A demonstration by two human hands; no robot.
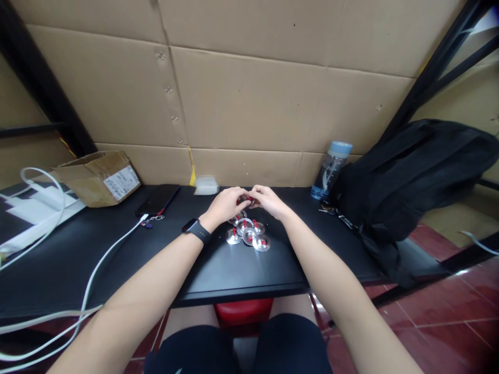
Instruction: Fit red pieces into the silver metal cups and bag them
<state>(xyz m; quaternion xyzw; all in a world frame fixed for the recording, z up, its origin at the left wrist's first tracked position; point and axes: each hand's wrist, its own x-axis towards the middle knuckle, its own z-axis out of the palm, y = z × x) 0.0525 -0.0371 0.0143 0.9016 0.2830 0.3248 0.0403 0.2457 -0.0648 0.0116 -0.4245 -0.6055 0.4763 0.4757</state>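
Observation:
Several small silver finger cymbals [245,227] with red loops lie in an overlapping pile on the black table [234,275]. Just beyond the pile, my left hand [229,202] is closed around a finger cymbal [245,198], of which only a dark and red part shows between the fingers. My right hand [267,201] meets it from the other side, fingers pinched on the same piece. Most of that piece is hidden by my fingers. A dark watch [195,228] is on my left wrist.
At the left are an opened cardboard box [97,179], a phone [158,200] and a white cable [101,257]. A small translucent stack [206,185] sits at the back. A water bottle [331,169] and black backpack [413,176] stand at the right, before a cardboard wall [249,104].

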